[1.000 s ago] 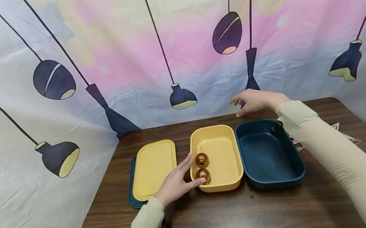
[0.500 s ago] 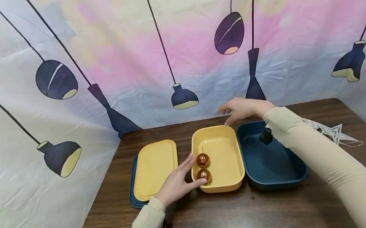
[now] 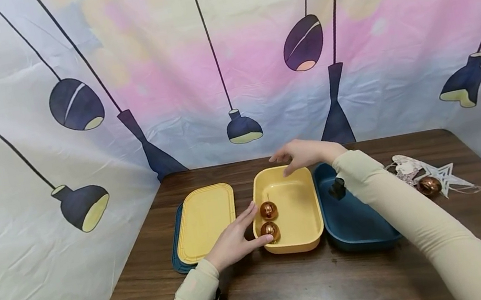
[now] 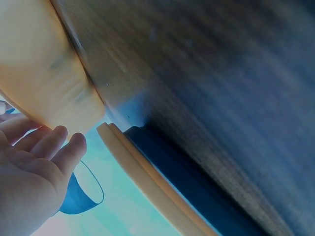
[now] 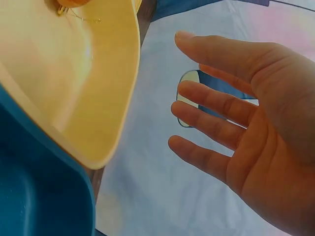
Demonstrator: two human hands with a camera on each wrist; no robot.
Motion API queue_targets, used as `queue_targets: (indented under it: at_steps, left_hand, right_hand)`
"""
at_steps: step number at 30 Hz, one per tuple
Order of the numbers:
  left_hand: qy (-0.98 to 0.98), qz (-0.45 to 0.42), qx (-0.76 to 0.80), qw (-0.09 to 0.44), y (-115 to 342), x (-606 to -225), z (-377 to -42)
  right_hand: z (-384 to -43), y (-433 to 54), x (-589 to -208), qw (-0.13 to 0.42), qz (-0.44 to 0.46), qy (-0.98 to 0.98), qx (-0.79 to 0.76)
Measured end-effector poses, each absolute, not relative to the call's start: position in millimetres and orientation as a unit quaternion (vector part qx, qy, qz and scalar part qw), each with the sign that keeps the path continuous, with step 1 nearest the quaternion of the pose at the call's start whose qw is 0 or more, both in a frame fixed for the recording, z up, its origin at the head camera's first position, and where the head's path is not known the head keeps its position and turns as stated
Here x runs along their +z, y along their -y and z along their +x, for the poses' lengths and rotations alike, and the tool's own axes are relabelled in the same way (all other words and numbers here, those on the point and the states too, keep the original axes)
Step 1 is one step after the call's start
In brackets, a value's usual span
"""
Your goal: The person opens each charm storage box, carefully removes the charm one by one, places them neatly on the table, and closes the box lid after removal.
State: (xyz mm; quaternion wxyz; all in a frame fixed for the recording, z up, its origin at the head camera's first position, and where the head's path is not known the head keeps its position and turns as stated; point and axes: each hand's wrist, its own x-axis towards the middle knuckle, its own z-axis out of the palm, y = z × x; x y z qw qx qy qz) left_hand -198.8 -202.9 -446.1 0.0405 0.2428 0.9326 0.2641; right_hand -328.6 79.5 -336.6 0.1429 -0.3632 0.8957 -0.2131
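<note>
Your left grip [image 3: 232,244], fingers straight, lies against the left side of the yellow container [image 3: 298,247], apparently steadying it; your right grip [image 3: 302,153], empty, fingers parted, hovers by its far end.

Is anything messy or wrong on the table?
A little: the yellow lid isn't lined up with the blue lid underneath, so blue sticks out on the left. It looks odd because the edges don't match. I see nothing spilled or broken.
</note>
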Motion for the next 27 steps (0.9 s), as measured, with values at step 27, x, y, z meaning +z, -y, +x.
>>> queue_targets:
  at_steps: [27]
  left_hand:
    - [-0.935,0.24,0.258,0.042,202,-446,-199]
  right_hand:
    - [-324,-52,-354,0.162,-0.391,-0.884,-0.197]
